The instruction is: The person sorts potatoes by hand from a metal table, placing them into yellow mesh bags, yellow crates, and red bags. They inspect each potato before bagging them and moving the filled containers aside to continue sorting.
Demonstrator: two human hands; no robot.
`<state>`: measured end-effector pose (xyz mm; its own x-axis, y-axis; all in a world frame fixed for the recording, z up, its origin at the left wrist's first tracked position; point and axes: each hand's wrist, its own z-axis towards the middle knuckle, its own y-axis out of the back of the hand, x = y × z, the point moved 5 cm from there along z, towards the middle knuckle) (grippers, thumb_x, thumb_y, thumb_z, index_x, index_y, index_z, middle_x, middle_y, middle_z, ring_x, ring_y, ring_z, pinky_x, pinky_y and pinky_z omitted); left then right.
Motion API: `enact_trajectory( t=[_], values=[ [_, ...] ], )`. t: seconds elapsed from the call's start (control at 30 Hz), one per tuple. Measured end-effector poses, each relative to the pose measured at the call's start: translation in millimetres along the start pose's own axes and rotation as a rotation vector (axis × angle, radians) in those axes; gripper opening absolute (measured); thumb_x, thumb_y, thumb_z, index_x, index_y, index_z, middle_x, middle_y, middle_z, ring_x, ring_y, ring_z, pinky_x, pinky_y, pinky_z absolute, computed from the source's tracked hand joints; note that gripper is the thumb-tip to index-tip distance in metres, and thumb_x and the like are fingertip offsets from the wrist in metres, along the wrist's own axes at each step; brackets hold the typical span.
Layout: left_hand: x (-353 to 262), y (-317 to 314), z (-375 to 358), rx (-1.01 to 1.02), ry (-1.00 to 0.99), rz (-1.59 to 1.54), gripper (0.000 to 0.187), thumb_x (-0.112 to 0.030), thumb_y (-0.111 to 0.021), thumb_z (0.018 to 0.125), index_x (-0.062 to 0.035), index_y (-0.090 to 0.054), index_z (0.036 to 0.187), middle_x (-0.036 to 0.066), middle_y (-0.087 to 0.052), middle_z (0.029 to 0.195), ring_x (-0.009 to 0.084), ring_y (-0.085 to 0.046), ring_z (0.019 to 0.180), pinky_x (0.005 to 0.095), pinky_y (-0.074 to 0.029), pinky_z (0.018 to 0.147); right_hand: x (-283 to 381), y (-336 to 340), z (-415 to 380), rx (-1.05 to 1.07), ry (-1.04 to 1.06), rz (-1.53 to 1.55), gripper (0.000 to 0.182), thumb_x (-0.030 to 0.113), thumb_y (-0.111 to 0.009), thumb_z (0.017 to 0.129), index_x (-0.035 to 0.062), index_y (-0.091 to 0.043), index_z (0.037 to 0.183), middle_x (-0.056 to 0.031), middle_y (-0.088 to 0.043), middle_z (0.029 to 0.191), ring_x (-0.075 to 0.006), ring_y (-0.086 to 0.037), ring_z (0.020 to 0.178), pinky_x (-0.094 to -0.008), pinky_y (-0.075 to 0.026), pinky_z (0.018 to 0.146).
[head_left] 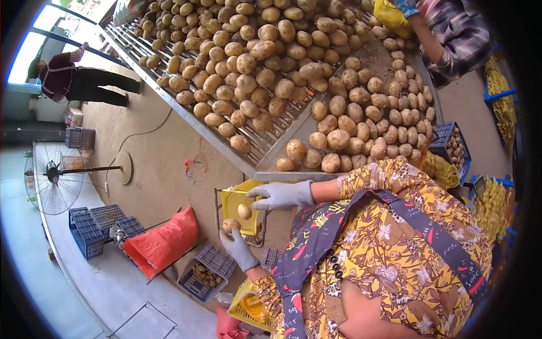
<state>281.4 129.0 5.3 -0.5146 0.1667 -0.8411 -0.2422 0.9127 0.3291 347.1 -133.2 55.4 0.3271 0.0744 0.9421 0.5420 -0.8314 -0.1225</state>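
Note:
My right hand [282,195], in a grey glove, reaches over a yellow container [234,199] with its fingers apart. One potato [244,211] is just off its fingertips, against the yellow of the container. The other grey-gloved hand, my left hand [240,252], has a second potato [231,225] between thumb and fingertips, close to the container's edge. Beside my right arm stands a metal sorting table [265,152] with slatted bars, heaped with loose potatoes [248,62].
A co-worker's yellow-gloved hand [393,18] is at the table's far side. Another person [79,79] stands on the open floor. Nearby are a fan [53,172], a red sack [164,240], a crate of potatoes [206,274] and a cable [135,133] on the floor.

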Motion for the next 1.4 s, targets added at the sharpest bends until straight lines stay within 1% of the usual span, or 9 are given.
enact_trajectory(
  t=[0.07, 0.17, 0.5, 0.7, 0.87, 1.07, 1.23, 1.37, 1.4],
  values=[
    [-31, 6, -8, -0.254, -0.256, 0.555, 0.054, -0.029, -0.062, 0.102, 0.0038, -0.05, 0.142, 0.017, -0.059, 0.135, 0.026, -0.061, 0.119, 0.0377, -0.051, 0.099, 27, 33, -16, -0.091, 0.078, -0.333, 0.047, 0.032, -0.064, 0.098, 0.0058, -0.059, 0.137, -0.0162, -0.064, 0.129, -0.0291, -0.06, 0.123, -0.0393, -0.05, 0.101],
    [-77, -38, 1, -0.128, -0.38, 0.295, 0.051, -0.021, -0.063, 0.1, 0.0074, -0.05, 0.141, 0.02, -0.06, 0.134, 0.0273, -0.061, 0.118, 0.0373, -0.049, 0.1, 27, 79, -47, -0.61, 0.438, -0.899, 0.037, 0.027, -0.066, 0.091, 0.0099, -0.063, 0.123, -0.0129, -0.063, 0.128, -0.0334, -0.058, 0.124, -0.0466, -0.044, 0.107],
    [-222, -289, 74, 0.181, -1.146, 0.694, 0.073, -0.03, -0.077, 0.087, -0.0008, -0.046, 0.146, 0.024, -0.055, 0.138, 0.0405, -0.051, 0.131, 0.0487, -0.038, 0.113, -13, 102, -73, -0.629, 0.303, -1.126, 0.044, 0.023, -0.068, 0.087, 0.0156, -0.061, 0.129, -0.0096, -0.051, 0.146, -0.0351, -0.051, 0.133, -0.047, -0.045, 0.108],
    [-191, -281, 6, 0.628, -0.944, 0.627, 0.055, -0.028, -0.074, 0.091, -0.0042, -0.056, 0.137, 0.02, -0.06, 0.133, 0.0351, -0.062, 0.117, 0.043, -0.051, 0.098, -20, 107, -72, -0.64, 0.322, -1.052, 0.042, 0.022, -0.068, 0.084, 0.0123, -0.063, 0.125, -0.0095, -0.057, 0.139, -0.0347, -0.052, 0.132, -0.0463, -0.046, 0.106],
    [-234, -282, 60, 0.226, -0.992, 0.494, 0.063, -0.027, -0.075, 0.092, 0.0019, -0.05, 0.142, 0.023, -0.059, 0.129, 0.0342, -0.062, 0.112, 0.0412, -0.051, 0.096, -14, 108, -75, -0.667, 0.341, -1.019, 0.041, 0.025, -0.069, 0.086, 0.0142, -0.064, 0.125, -0.0084, -0.059, 0.135, -0.0326, -0.056, 0.126, -0.0447, -0.046, 0.105],
    [-268, -339, 111, 0.293, -1.126, 0.67, 0.068, -0.029, -0.075, 0.091, 0.0021, -0.046, 0.144, 0.024, -0.056, 0.137, 0.0379, -0.055, 0.127, 0.0445, -0.044, 0.107, -13, 108, -78, -0.656, 0.324, -1.005, 0.042, 0.025, -0.068, 0.087, 0.0143, -0.063, 0.127, -0.0087, -0.059, 0.135, -0.033, -0.056, 0.125, -0.045, -0.045, 0.105],
    [-233, -268, 109, 0.76, -0.053, -0.843, 0.041, -0.036, -0.065, 0.1, -0.0065, -0.061, 0.128, 0.006, -0.066, 0.117, 0.0139, -0.063, 0.102, 0.0313, -0.052, 0.087, -7, 108, -77, -0.642, 0.312, -0.98, 0.042, 0.025, -0.069, 0.087, 0.0143, -0.062, 0.128, -0.0083, -0.058, 0.134, -0.0317, -0.056, 0.125, -0.0443, -0.046, 0.104],
    [-233, -244, 133, 0.853, 0.091, -0.822, 0.041, -0.035, -0.066, 0.1, -0.0069, -0.061, 0.13, 0.006, -0.066, 0.119, 0.0149, -0.064, 0.104, 0.0322, -0.052, 0.088, -12, 110, -77, -0.672, 0.314, -0.963, 0.043, 0.025, -0.07, 0.087, 0.0138, -0.063, 0.128, -0.0077, -0.058, 0.134, -0.0313, -0.055, 0.125, -0.0445, -0.046, 0.105],
    [-247, -257, 138, 0.767, -0.196, -0.26, 0.046, -0.037, -0.068, 0.097, -0.0051, -0.06, 0.129, 0.008, -0.065, 0.12, 0.0191, -0.064, 0.1, 0.0353, -0.053, 0.086, -13, 109, -75, -0.673, 0.31, -0.969, 0.043, 0.025, -0.07, 0.087, 0.0138, -0.063, 0.128, -0.0077, -0.058, 0.134, -0.0313, -0.055, 0.125, -0.0445, -0.046, 0.105]
  ],
)
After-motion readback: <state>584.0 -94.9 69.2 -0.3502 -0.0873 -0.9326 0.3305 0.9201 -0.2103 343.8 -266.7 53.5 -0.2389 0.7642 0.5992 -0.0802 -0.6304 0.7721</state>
